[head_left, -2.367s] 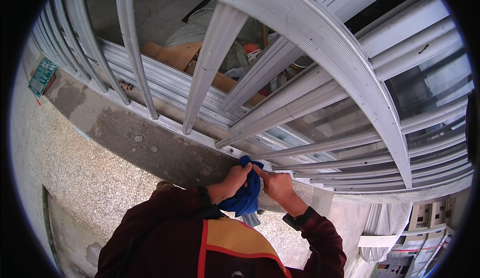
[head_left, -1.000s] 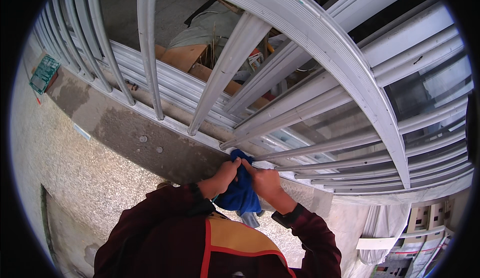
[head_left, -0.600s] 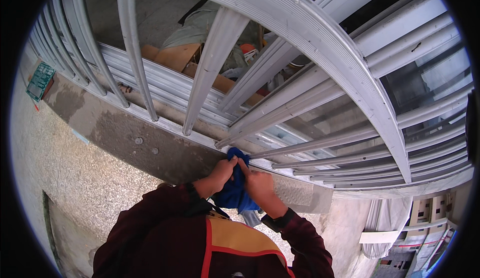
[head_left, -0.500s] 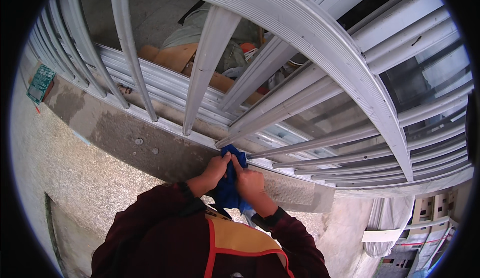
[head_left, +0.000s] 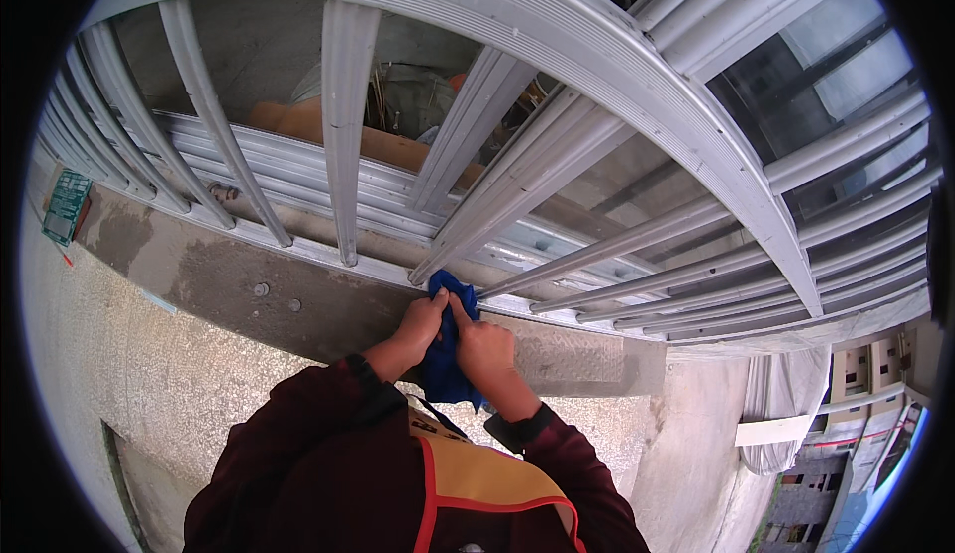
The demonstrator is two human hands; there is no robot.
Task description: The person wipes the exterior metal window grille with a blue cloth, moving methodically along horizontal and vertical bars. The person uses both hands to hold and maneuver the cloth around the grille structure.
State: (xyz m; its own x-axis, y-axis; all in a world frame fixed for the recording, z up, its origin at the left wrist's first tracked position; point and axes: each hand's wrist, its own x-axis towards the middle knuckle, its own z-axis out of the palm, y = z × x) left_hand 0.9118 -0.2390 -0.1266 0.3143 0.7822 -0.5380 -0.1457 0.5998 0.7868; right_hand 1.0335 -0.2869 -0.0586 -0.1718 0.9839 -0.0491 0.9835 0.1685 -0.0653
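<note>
A dark blue cloth [head_left: 448, 372] hangs bunched between my two hands, its upper end pressed on the bottom rail [head_left: 382, 277] of a white metal window grille. My left hand [head_left: 418, 326] grips the cloth from the left, thumb along its upper part. From the right, my right hand [head_left: 485, 348] pinches it, with the index finger stretched toward the rail. The fingertips of both hands nearly meet on the cloth, just below the foot of a thick upright bar [head_left: 517, 195]. The cloth's folds hide part of the fingers.
Below the rail runs a grey concrete sill [head_left: 288, 299] with a few small round lumps. A green printed packet [head_left: 66, 205] lies at its left end. Behind the bars are window tracks and a brown cardboard piece [head_left: 298, 120]. A grey-white sheet [head_left: 786, 394] hangs at the right.
My view has shifted slightly, so the grille and hands sit a little differently in the picture. Both hands still hold the cloth at the rail, near the same bar.
</note>
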